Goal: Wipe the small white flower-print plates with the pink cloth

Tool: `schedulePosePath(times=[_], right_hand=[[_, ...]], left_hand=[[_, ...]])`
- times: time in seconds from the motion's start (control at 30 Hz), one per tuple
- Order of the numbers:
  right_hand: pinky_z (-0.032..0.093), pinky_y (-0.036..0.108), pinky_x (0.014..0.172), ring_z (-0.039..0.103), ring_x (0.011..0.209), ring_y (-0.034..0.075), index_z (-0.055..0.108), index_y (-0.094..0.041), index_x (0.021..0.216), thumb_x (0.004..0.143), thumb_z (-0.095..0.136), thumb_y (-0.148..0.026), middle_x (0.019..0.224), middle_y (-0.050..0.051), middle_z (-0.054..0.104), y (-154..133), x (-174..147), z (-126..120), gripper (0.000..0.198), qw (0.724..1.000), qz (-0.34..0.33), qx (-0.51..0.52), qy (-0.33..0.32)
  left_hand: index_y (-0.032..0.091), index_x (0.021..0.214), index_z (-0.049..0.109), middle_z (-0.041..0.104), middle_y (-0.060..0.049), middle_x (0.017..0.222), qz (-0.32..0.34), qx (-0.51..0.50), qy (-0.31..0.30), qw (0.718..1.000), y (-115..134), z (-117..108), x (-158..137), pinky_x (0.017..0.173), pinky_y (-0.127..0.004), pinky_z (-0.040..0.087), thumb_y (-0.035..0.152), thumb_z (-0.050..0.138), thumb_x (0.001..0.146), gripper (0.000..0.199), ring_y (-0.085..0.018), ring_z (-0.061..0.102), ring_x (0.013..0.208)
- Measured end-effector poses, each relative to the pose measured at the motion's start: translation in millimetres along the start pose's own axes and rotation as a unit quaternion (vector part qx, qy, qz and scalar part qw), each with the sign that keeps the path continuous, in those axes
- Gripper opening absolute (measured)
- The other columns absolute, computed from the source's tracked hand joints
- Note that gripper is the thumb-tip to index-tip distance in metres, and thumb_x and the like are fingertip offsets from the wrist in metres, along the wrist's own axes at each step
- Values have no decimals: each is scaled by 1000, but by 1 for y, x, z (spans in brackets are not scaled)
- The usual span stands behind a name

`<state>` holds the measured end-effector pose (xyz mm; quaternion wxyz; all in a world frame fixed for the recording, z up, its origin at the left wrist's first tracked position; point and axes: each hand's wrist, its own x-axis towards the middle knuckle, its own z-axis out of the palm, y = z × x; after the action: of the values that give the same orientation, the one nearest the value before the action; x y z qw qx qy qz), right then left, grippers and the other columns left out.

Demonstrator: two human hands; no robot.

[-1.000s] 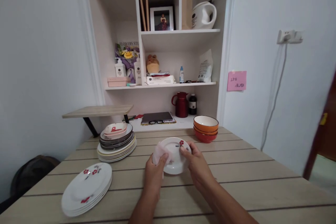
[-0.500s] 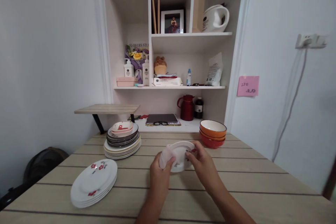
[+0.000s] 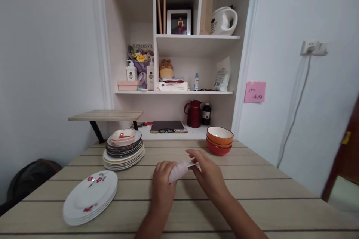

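A thin white plate (image 3: 191,164), turned almost edge-on, is held above the middle of the table. My left hand (image 3: 163,185) is closed on a pale pinkish cloth (image 3: 178,172), which is folded over the plate's left side and hides most of it. At the other edge, my right hand (image 3: 209,175) grips the plate, thumb below and fingers above. Left of my hands lies a stack of white plates (image 3: 91,198) with red flowers on them.
Behind is a taller stack of plates (image 3: 123,161) topped by a small pinkish dish (image 3: 123,136). Orange and red bowls (image 3: 219,142) are nested at the back right. A small raised shelf (image 3: 106,115) overhangs the table's left rear. A red jug (image 3: 194,114) stands beyond.
The plate has tipped from showing its flowered face to nearly edge-on. The cloth now wraps over its left side. The whole view has shifted slightly, moving the scene left.
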<state>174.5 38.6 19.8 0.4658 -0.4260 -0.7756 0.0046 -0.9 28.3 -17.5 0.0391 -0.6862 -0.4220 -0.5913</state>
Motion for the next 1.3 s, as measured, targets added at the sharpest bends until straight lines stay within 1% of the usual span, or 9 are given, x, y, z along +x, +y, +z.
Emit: schedulePosePath(times=[0.17, 0.27, 0.4, 0.5, 0.6, 0.87, 1.1, 1.2, 1.3], right_hand=[[42, 28, 69, 60, 76, 19, 56, -23, 84, 84, 49, -15, 80, 1, 64, -3, 0, 1, 11, 998, 32, 61, -11], [41, 27, 65, 57, 69, 18, 55, -23, 85, 86, 49, -21, 76, 0, 61, -7, 0, 3, 7, 991, 61, 120, 10], [40, 26, 58, 51, 62, 17, 53, -23, 82, 86, 51, -30, 69, -2, 55, -10, 0, 8, 8, 968, 120, 220, 23], [37, 24, 52, 47, 57, 15, 50, -23, 79, 83, 55, -37, 63, -5, 49, -10, -1, 13, 15, 930, 177, 319, 40], [37, 23, 49, 46, 54, 13, 49, -22, 80, 80, 60, -41, 63, -6, 49, -11, -2, 17, 22, 885, 216, 409, 60], [44, 24, 48, 56, 54, 14, 54, -22, 92, 76, 68, -42, 69, -3, 63, -12, -4, 27, 29, 768, 318, 551, 72], [57, 32, 62, 66, 61, 17, 56, -23, 94, 68, 81, -30, 75, -2, 70, -11, -7, 42, 36, 648, 361, 662, 104], [59, 36, 68, 69, 67, 19, 58, -21, 96, 68, 81, -27, 80, 1, 72, -15, -9, 44, 37, 625, 363, 683, 100], [59, 36, 70, 70, 72, 19, 58, -21, 98, 69, 80, -28, 86, 3, 73, -19, -9, 45, 37, 619, 359, 693, 90]], left_hand=[[20, 89, 68, 68, -6, 84, -35, -31, 21, 999, 1, 1, 0, 73, -35, 50, 5, 57, 70, 27, -24, 62, 82], [19, 89, 69, 69, -6, 85, -119, -83, 37, 989, 2, 4, 0, 74, -34, 51, 18, 67, 72, 17, -24, 64, 83], [16, 89, 71, 72, -7, 80, -261, -179, 39, 948, 7, 6, 3, 68, -30, 52, 39, 74, 69, 30, -23, 66, 73], [14, 90, 72, 74, -7, 77, -344, -247, 40, 905, 12, 7, 6, 65, -29, 53, 42, 76, 64, 38, -22, 67, 70], [11, 91, 72, 76, -9, 81, -384, -283, 38, 878, 13, 8, 7, 65, -29, 53, 44, 78, 62, 44, -23, 69, 73], [7, 95, 72, 76, -12, 78, -434, -326, -6, 840, 7, 10, 0, 66, -30, 53, 59, 77, 61, 62, -24, 70, 70], [7, 102, 71, 76, -14, 87, -451, -373, -2, 811, 4, 12, 0, 69, -30, 54, 59, 77, 60, 67, -25, 71, 79], [9, 101, 72, 76, -13, 82, -462, -381, 11, 800, 2, 15, -2, 60, -29, 54, 61, 78, 57, 68, -25, 70, 74], [9, 96, 73, 75, -12, 79, -466, -388, 33, 794, 1, 17, -3, 56, -28, 52, 61, 79, 54, 67, -25, 70, 71]])
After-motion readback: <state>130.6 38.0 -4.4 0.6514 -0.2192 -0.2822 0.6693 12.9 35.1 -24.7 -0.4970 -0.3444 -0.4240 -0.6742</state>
